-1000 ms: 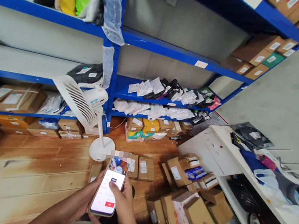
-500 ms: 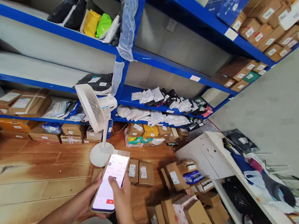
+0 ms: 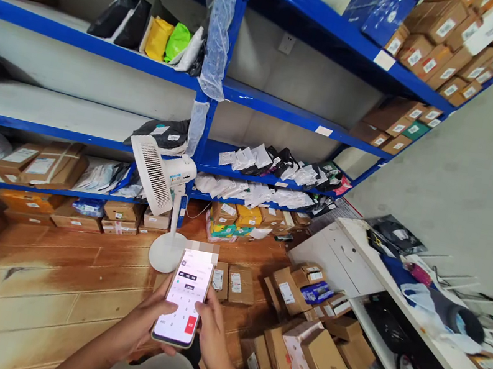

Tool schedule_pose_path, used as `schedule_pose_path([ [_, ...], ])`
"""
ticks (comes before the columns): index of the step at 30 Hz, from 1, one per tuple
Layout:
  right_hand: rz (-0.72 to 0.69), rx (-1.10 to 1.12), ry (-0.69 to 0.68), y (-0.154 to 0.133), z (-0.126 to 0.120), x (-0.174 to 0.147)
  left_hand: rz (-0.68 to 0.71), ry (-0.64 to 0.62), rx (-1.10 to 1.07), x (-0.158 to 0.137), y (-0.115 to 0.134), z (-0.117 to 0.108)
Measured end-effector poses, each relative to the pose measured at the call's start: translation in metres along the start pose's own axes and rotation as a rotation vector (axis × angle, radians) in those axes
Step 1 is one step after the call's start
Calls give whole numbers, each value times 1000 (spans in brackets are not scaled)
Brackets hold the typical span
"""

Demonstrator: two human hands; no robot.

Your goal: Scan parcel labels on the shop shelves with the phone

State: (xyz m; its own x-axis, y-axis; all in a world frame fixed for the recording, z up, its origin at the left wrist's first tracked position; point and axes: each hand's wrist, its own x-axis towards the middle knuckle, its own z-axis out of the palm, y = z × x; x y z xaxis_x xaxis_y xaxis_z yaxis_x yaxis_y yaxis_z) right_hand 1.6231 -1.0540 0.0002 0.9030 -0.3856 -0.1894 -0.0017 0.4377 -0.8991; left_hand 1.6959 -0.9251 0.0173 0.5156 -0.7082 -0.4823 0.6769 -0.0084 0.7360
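Left hand: the left hand (image 3: 146, 324) cradles the phone (image 3: 184, 297) from beneath, fingers wrapped around its edge.
Right hand: the right hand (image 3: 211, 332) grips the phone's right side.
Phone: lit, above the floor.
Floor: wooden floor (image 3: 46, 277), cardboard boxes (image 3: 317, 354) scattered.
Fan: white fan (image 3: 160, 195) standing beyond.
Shelves: blue shelves (image 3: 288, 106) along the wall.

Bare forearms, no sleeves, rings or watch.

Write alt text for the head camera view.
Two bare hands, left hand and right hand, hold a lit phone showing a keypad screen, above a wooden floor. Beyond stand a white fan, blue shelves of parcels, and cardboard boxes.
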Motion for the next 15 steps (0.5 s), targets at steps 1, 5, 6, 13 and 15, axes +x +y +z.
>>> schedule_pose_path([
  [1, 0, 8, -12, -1, 0, -1, 8, 29, 36, 0, 0, 2],
  [5, -17, 27, -42, -6, 1, -4, 32, 49, 112, 0, 3, 6],
  [6, -23, 28, -36, -7, 1, -5, 26, 23, 88, -1, 3, 6],
  [13, -6, 93, 21, -12, 3, -6, -3, -215, -135, -3, 2, -1],
  [15, -3, 115, 59, -12, 3, -7, -7, -231, -133, -3, 0, -1],
])
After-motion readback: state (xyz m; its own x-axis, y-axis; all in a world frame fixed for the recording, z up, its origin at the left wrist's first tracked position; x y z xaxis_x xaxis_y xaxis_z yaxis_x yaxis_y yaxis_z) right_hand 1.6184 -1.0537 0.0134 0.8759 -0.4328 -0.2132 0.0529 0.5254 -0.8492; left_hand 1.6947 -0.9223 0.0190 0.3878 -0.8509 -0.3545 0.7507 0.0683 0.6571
